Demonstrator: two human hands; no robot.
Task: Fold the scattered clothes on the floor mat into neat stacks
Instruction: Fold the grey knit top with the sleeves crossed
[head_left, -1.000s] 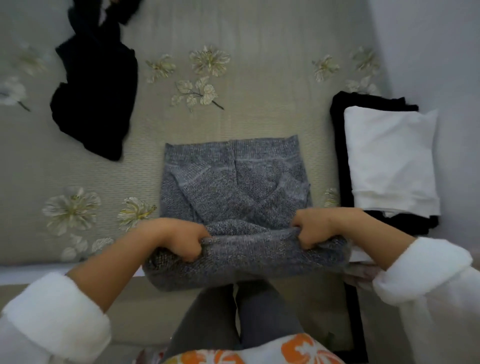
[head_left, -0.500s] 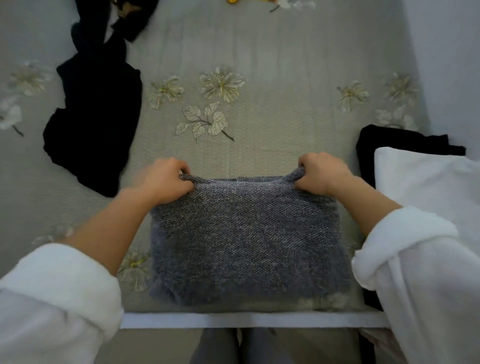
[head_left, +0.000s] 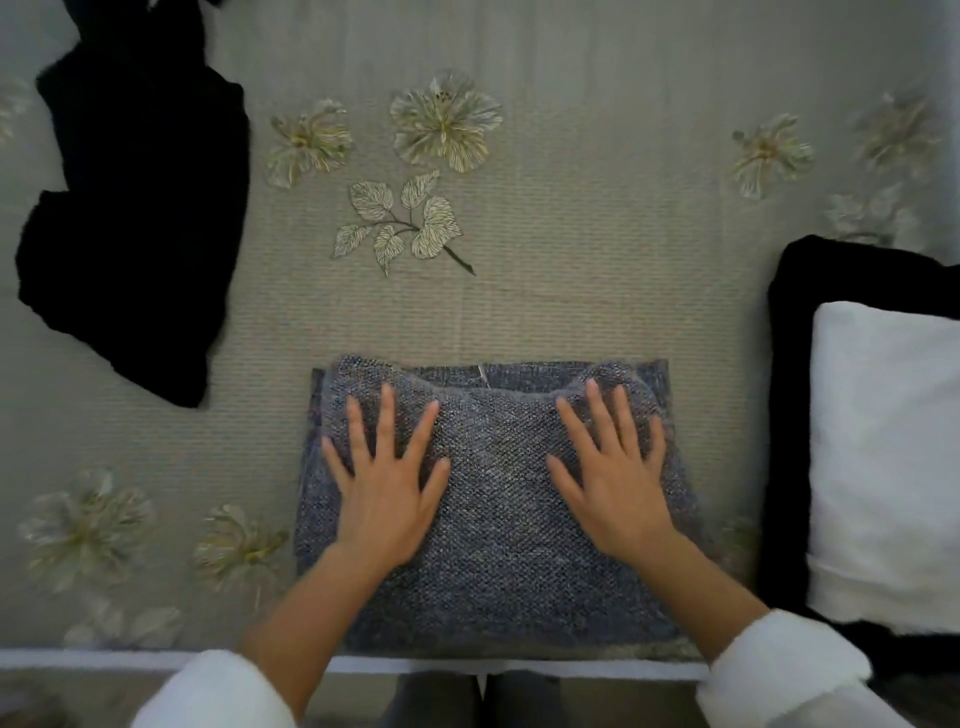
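Two hands lie flat on the sweater (head_left: 493, 587): your left hand (head_left: 387, 499) and right hand (head_left: 613, 488) are palm-down, fingers straight and spread, gripping nothing. The sweater is a folded grey rectangle at the near edge of the mat (head_left: 571, 291), directly in front of you. At its far edge the top layer stops just short, and a strip of the layer beneath shows. Judgement: the spread palms press the bulky knit down so the fold holds, one hand per half for even pressure. A white piece (head_left: 883, 457) sits on a black piece (head_left: 789, 415) to your right, beside the sweater with bare mat between them. The black garment (head_left: 140, 208) lies crumpled at far left, unfolded. Judgement: the sweater is nearly done and the stack is its likely destination.
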